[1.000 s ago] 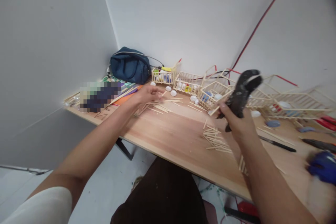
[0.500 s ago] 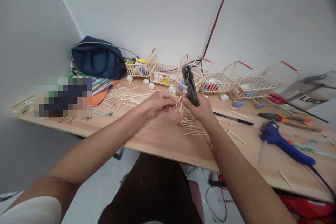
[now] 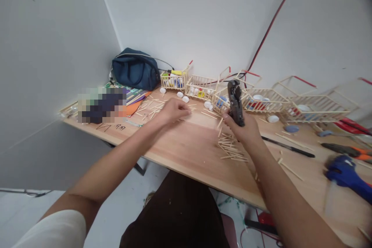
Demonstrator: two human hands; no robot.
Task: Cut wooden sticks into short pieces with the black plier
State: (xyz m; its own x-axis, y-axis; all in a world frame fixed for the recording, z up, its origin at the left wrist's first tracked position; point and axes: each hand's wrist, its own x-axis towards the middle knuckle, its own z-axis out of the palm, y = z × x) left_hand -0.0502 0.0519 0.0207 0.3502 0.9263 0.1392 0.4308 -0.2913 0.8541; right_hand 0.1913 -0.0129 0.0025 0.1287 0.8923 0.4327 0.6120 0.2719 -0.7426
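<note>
My right hand (image 3: 243, 128) is closed around a pair of dark pliers (image 3: 235, 102), held upright above a small heap of cut wooden sticks (image 3: 231, 148) on the wooden table (image 3: 192, 147). A short stick pokes out below its thumb. My left hand (image 3: 172, 111) reaches left over scattered sticks (image 3: 151, 107), fingers curled down onto them; what they pinch, if anything, is hidden. A row of small stick-built carts (image 3: 203, 86) with red handles stands along the wall behind both hands.
A blue bag (image 3: 134, 70) sits in the corner. Coloured paper sheets (image 3: 136, 100) lie at the left. White and blue bottle caps (image 3: 273, 118) are strewn near the carts. A black pen (image 3: 287, 147), orange-handled pliers (image 3: 348, 149) and a blue glue gun (image 3: 347, 175) lie at the right. A red cable (image 3: 270, 23) runs up the wall.
My left hand has moved away from the right hand, back to the left onto the scattered sticks. The right hand still holds the pliers upright. The view has swung left.
</note>
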